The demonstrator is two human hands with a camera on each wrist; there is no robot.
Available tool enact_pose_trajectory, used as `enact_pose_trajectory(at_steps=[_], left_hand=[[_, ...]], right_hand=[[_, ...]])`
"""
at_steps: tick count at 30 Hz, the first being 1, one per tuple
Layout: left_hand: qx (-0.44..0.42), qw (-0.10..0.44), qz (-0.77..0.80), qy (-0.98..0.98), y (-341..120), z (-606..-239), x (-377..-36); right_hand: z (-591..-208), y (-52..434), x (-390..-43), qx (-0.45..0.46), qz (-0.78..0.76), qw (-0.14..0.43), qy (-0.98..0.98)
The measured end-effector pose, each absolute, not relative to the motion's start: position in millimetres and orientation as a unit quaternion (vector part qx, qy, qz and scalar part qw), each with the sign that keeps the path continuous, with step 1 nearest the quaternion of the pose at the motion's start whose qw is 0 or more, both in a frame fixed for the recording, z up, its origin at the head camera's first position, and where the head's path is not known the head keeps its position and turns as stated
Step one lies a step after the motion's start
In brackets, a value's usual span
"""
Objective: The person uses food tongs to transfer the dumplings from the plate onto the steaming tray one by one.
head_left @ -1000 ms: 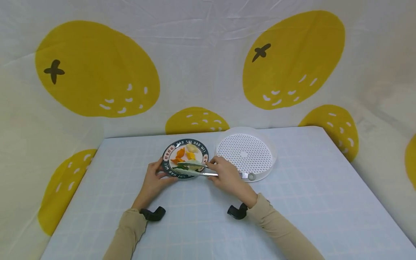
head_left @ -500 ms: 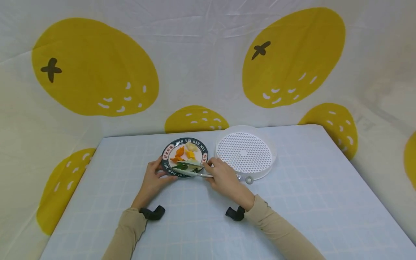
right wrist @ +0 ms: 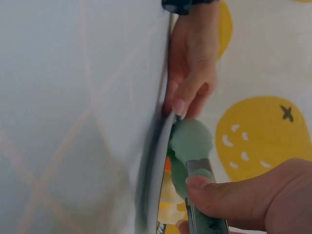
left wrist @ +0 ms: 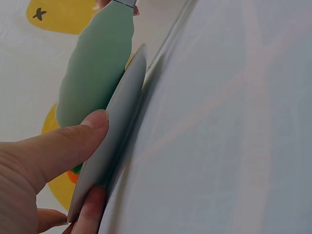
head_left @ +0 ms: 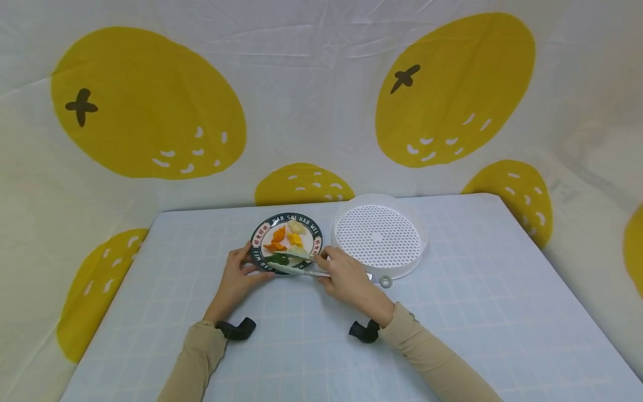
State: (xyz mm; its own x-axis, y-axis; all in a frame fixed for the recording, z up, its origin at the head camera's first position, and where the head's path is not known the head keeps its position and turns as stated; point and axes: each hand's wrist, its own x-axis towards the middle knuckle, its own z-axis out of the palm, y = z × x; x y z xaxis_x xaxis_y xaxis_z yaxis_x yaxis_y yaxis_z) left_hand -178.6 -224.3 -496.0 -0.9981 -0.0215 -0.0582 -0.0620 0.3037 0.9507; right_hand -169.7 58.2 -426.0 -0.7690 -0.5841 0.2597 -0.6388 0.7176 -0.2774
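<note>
A small round plate with a dark lettered rim [head_left: 307, 222] stands near the back of the table. My left hand [head_left: 240, 279] grips its left edge, thumb on the rim and fingers underneath. My right hand [head_left: 349, 279] holds metal tongs [head_left: 315, 273] with pale green heads. In the left wrist view one broad tong head [left wrist: 95, 68] spreads over the plate. The tong heads lie around a dark green piece [head_left: 278, 259] at the plate's near side; I cannot tell if they squeeze it. Orange pieces [head_left: 279, 233], a yellow piece [head_left: 294, 239] and a pale piece [head_left: 296, 226] lie behind.
Just right of the plate sits a round white basket with a perforated bottom [head_left: 377, 237]; the tongs' ring end reaches its near edge. The table [head_left: 301, 357] has a pale checked cloth. A white curtain with yellow fruit prints [head_left: 321, 111] hangs behind it.
My right hand and the tongs have shifted slightly left and nearer to me, the ring end dropping past the basket's near edge. My left hand and the plate have stayed put.
</note>
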Motion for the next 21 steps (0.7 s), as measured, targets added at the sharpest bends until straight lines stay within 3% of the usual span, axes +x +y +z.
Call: enact_pose_trajectory(at_steps=[21], left_hand=[[-0.034,0.027,0.593,0.804,-224.3,-495.0,-177.3]], right_hand=[[-426.6,58.8,-169.8,0.323,0.21,0.06,-0.921]])
